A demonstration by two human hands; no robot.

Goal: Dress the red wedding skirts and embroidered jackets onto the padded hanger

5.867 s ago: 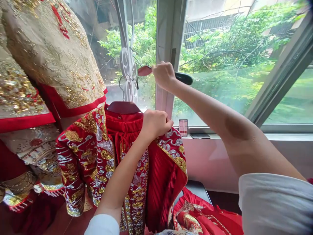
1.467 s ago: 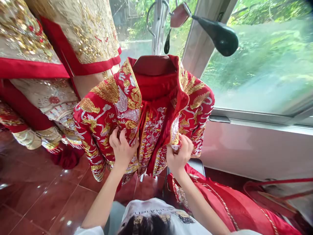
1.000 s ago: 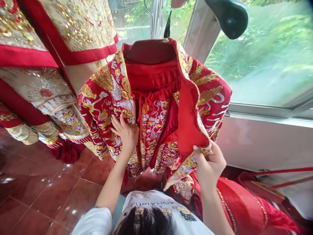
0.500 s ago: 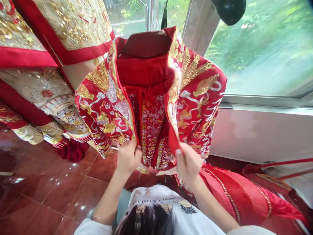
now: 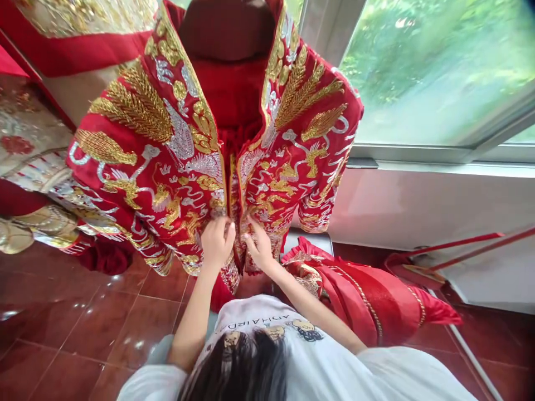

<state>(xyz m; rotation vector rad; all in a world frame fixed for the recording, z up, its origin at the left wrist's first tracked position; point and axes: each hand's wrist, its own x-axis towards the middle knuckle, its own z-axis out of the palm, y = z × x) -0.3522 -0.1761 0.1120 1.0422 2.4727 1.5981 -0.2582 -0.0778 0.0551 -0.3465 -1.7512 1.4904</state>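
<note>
An embroidered red jacket (image 5: 196, 192) with gold and silver motifs hangs in front of me, its stand-up collar spread at the top. Below the collar, the two front edges come close together and leave a narrow gap. My left hand (image 5: 217, 242) is closed on the front edge at the left, fingers bent into the cloth. On the opposite edge, my right hand (image 5: 259, 245) pinches the cloth, its fingertips partly lost against the embroidery. A red inner layer (image 5: 234, 89) shows inside the neck.
Cream and red embroidered garments (image 5: 25, 139) hang close on the left. Red gathered fabric with gold trim (image 5: 363, 295) lies low on the right, near a red-handled object (image 5: 455, 245). Behind stands a window (image 5: 409, 83); the floor (image 5: 71, 334) is dark red tile.
Both hands have drawn the jacket's front edges inward, narrowing the wide opening. The jacket now appears larger and further left in view, and the hands are closer together and higher.
</note>
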